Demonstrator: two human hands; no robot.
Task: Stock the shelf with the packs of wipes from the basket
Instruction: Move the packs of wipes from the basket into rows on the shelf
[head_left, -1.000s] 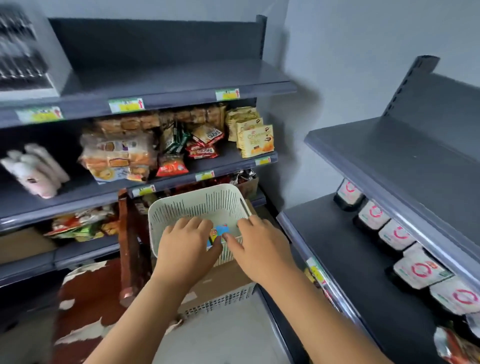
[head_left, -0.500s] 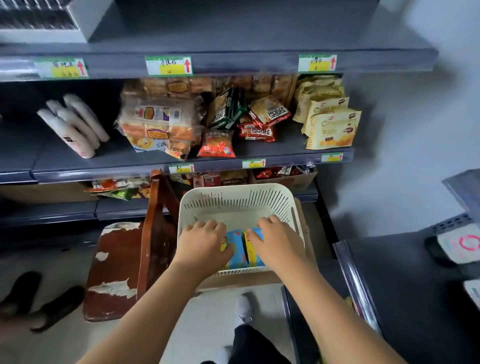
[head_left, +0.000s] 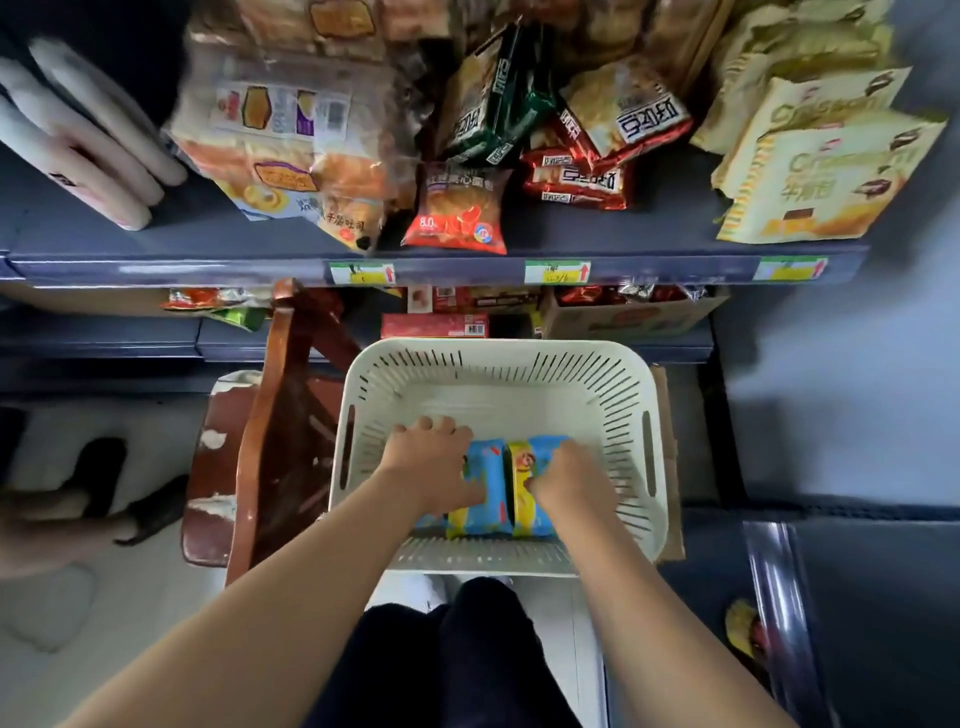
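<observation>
Both hands are reaching down into the basket (head_left: 498, 364), a cream slotted plastic tub that is sitting on a cardboard box (head_left: 670, 467) below the snack shelf (head_left: 467, 270). The left hand (head_left: 431, 462) is curling over the left pack (head_left: 483, 493), fingers spread across its top and thumb pressing onto its face, so it is grasping that pack. The right hand (head_left: 566, 483) is closing over the right pack (head_left: 524, 499) in the same way, fingers wrapping its far end. The two packs are lying side by side on the basket floor near its front wall, touching along their long edges. Whether any more packs are lying under the hands cannot be told; the rest of the basket floor is showing bare.

The packs are looking like soft film-wrapped wipes, blue and yellow, slightly puffed. They are probably light to moderate in weight, squashy rather than stiff, and the glossy wrap may be slippery. A hold across the middle, thumb on one broad face and fingers on the other, is likely suiting them best; pinching a sealed end risks the pack sagging or sliding out. Nothing about them is looking fragile, so a firm squeeze should be doing no harm.

A wooden chair (head_left: 270, 441) is standing just beside the basket on the left.
</observation>
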